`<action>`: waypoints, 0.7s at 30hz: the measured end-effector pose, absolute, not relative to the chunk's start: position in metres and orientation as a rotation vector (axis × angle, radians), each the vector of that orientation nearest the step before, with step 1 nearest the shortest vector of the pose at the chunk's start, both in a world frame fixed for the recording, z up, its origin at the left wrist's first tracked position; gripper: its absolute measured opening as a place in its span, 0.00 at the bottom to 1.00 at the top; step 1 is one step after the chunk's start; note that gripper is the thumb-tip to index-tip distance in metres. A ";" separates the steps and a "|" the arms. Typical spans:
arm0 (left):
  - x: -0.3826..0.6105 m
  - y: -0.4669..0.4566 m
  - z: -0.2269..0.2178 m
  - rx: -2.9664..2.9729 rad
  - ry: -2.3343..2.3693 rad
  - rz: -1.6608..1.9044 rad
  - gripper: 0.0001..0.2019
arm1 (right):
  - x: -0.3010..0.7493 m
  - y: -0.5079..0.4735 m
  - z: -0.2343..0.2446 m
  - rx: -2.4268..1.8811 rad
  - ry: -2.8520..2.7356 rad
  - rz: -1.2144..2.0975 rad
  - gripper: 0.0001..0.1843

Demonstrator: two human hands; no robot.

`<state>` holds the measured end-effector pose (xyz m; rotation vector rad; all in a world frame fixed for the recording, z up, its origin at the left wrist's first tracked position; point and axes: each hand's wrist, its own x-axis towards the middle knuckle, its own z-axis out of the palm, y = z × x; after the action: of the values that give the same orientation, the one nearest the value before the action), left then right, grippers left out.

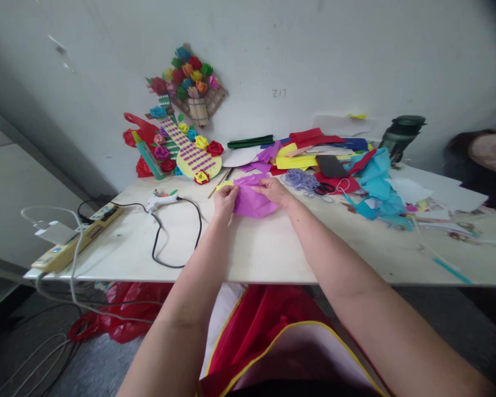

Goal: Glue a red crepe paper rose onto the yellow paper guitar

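Both hands hold a piece of purple crepe paper [254, 204] just above the white table. My left hand [226, 199] pinches its left edge between thumb and fingers. On the opposite side, my right hand [274, 191] grips the upper right part of the same sheet. The paper looks creased and hangs down toward me. Behind the left hand lie a thin pencil-like stick [228, 175] and a small yellow scrap [224, 186]. A tangle of lilac yarn [300, 180] and dark-handled scissors [324, 188] rest to the right of my right hand.
A glue gun [162, 200] with a looping black cord lies left, near a yellow power strip [80, 237]. At the back stand a paper-flower guitar [190, 151] and a glue bottle [149, 157]. Coloured paper [301, 160], a phone [330, 166] and a dark bottle [400, 138] crowd the right.
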<state>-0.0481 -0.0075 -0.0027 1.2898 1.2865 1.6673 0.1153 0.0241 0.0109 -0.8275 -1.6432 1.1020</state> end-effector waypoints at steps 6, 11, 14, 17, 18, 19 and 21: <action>-0.050 -0.007 -0.004 1.224 1.256 1.660 0.13 | 0.114 0.022 0.012 -0.762 -1.626 1.143 0.14; -0.050 -0.007 -0.004 1.214 1.239 1.663 0.14 | 0.113 0.019 0.016 -0.748 -1.669 1.070 0.12; -0.049 -0.007 -0.004 1.195 1.245 1.653 0.14 | 0.115 0.021 0.015 -0.740 -1.742 1.034 0.13; -0.050 -0.007 -0.005 1.189 1.240 1.648 0.14 | 0.117 0.023 0.013 -0.765 -1.788 1.005 0.16; -0.050 -0.006 -0.005 1.191 1.235 1.648 0.14 | 0.117 0.023 0.013 -0.781 -1.797 0.996 0.16; -0.050 -0.006 -0.005 1.191 1.229 1.646 0.14 | 0.117 0.022 0.013 -0.796 -1.807 0.984 0.17; -0.050 -0.006 -0.005 1.187 1.217 1.646 0.14 | 0.117 0.021 0.014 -0.825 -1.830 0.958 0.17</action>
<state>-0.0500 -0.0058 -0.0051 1.1866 1.2169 1.6456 0.1169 0.0211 0.0141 -0.8252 -1.8297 0.9579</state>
